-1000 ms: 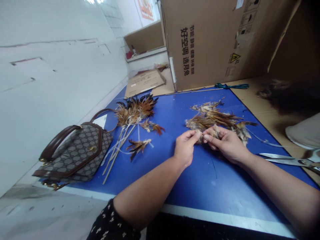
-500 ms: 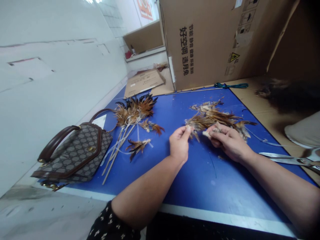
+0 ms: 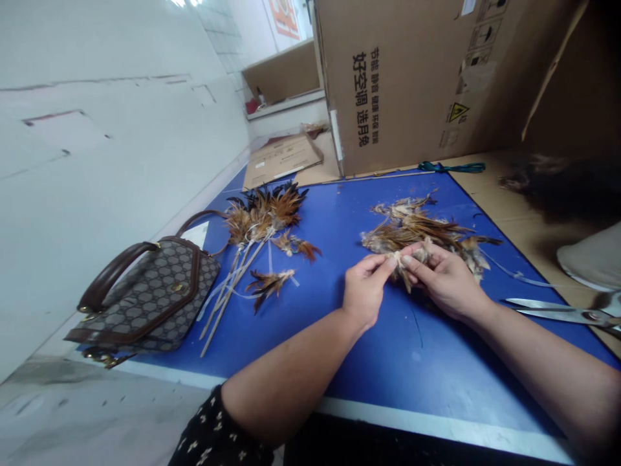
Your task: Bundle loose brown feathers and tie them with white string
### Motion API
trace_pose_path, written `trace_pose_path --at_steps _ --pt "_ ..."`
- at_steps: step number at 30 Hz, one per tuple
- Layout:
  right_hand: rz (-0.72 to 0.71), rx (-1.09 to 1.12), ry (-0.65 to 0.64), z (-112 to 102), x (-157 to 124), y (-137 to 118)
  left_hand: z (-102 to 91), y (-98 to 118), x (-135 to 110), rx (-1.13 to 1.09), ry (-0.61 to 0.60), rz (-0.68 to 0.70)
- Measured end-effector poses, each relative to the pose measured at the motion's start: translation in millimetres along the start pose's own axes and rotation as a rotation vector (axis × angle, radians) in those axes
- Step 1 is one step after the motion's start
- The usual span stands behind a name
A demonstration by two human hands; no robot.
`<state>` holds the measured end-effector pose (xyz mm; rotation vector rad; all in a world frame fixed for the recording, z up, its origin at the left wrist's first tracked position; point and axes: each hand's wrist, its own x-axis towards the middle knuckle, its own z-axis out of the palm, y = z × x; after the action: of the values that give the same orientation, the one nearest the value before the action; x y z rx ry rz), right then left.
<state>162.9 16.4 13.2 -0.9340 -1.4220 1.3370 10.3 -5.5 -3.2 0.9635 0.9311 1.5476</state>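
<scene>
Blue tabletop (image 3: 334,220) stands before a printed cardboard carton (image 3: 402,84). Half a second ago the two hands were apart; now the left hand (image 3: 365,288) is again close beside the right hand (image 3: 449,283), and both pinch a small feather tuft (image 3: 403,279) at the near side of the loose feather pile (image 3: 412,228). Fingers partly cover this tuft, so I cannot count its feathers. Metal scissors (image 3: 565,312) are cut off at the right edge.

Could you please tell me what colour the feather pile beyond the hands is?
The feather pile is mostly brown and tan, clearest in the head view.
</scene>
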Motion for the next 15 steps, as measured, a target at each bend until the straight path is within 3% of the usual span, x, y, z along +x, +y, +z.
trace_pose_path --at_steps 11,15 --pt "0.051 -0.045 -0.059 -1.0 0.3 -1.6 -2.8 2.5 1.1 0.040 -0.028 0.035" --pt "0.108 0.063 -0.011 -3.9 0.7 -0.8 -6.5 1.8 7.6 -0.058 0.061 0.011"
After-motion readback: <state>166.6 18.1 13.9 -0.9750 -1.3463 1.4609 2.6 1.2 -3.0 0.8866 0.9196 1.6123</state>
